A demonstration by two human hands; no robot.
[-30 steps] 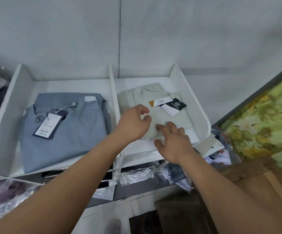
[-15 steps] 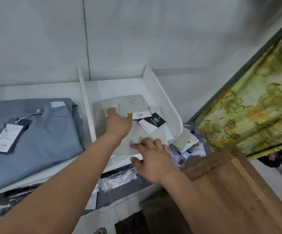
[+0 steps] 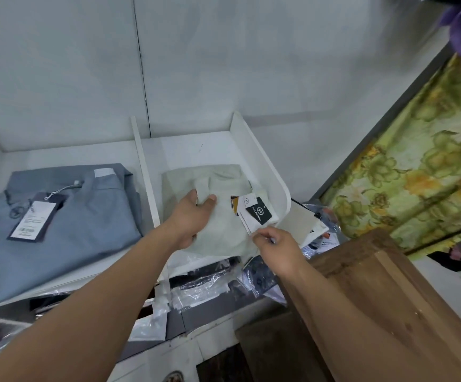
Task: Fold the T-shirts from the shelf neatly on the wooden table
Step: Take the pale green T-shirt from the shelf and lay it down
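Observation:
A folded pale green T-shirt (image 3: 224, 230) with hang tags (image 3: 254, 213) lies in the right compartment of the white shelf (image 3: 262, 166). My left hand (image 3: 193, 216) grips its upper left part, thumb on top of the cloth. My right hand (image 3: 276, 246) pinches the shirt's lower right edge just below the tags. The shirt's front edge hangs past the shelf lip. A folded grey-blue T-shirt (image 3: 86, 216) with a tag lies in the left compartment. The wooden table (image 3: 389, 285) stands at the lower right.
Clothes in clear plastic bags (image 3: 204, 288) fill the lower shelf under the compartments. More bagged items and cards (image 3: 317, 230) sit between the shelf and the table. A green floral curtain (image 3: 416, 166) hangs at the right. A white divider (image 3: 144, 172) separates the two compartments.
Both hands have closed on the pale green shirt and drawn it toward the shelf's front edge. The view has swung right, bringing the wooden table closer.

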